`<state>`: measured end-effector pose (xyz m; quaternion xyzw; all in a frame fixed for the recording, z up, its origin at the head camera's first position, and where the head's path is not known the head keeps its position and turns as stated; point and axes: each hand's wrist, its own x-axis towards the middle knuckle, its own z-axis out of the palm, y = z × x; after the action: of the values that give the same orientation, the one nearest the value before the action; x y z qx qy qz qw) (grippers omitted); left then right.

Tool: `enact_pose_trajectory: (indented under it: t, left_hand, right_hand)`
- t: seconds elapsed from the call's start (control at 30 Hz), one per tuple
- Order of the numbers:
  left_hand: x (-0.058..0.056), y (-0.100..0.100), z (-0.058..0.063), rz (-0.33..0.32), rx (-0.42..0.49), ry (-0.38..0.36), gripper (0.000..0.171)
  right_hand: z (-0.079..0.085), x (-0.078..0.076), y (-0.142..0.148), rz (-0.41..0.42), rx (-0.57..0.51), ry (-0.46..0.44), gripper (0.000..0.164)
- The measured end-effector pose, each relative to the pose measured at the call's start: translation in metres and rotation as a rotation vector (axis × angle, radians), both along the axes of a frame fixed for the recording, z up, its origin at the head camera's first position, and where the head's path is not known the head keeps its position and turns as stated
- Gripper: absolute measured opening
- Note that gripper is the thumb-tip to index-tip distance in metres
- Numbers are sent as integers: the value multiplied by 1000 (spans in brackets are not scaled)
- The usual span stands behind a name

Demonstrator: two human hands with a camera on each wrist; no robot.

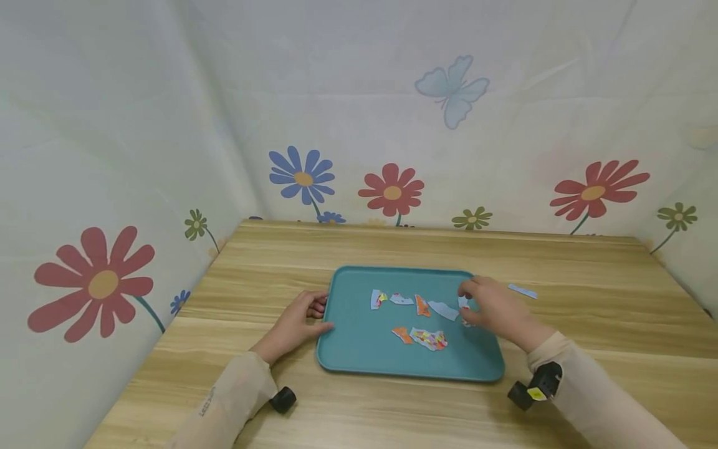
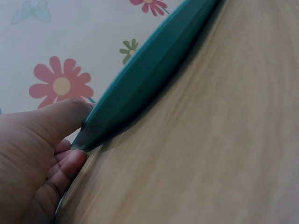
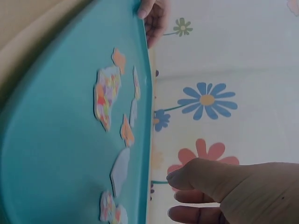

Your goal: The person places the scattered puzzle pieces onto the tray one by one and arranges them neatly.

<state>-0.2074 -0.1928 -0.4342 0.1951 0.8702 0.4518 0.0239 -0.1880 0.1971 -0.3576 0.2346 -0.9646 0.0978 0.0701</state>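
My left hand (image 1: 293, 321) grips the left edge of a teal tray (image 1: 359, 352). In the left wrist view the thumb lies over its rim and the fingers curl beneath. Several irregular, torn-looking paper pieces are on the tray: a large multicoloured piece (image 1: 429, 339), an orange piece (image 1: 401, 335) beside it, and a row behind with a pale blue piece (image 1: 444, 310) and another orange piece (image 1: 422, 305). Over the tray's right side hovers my right hand (image 1: 496, 310), close to a patterned piece (image 3: 107, 206). Its thumb and fingers are apart, nothing visible between them.
A narrow light blue strip (image 1: 523, 291) lies on the wooden table (image 1: 594, 330), to the right of the tray. Behind the table hangs a white cloth (image 1: 348, 93) printed with flowers and a butterfly.
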Motion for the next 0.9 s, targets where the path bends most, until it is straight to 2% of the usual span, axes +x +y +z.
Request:
enact_pose_trajectory:
  t: [0.17, 0.4, 0.9]
  left_hand:
    - [1, 0, 0, 1, 13, -8, 66]
    - [1, -1, 1, 0, 10, -9, 65]
    - [1, 0, 1, 3, -14, -8, 65]
  right_hand:
    - [6, -6, 13, -27, 27, 2, 27]
    - [8, -13, 33, -76, 14, -70, 26]
    - [0, -25, 64, -117, 52, -94, 26]
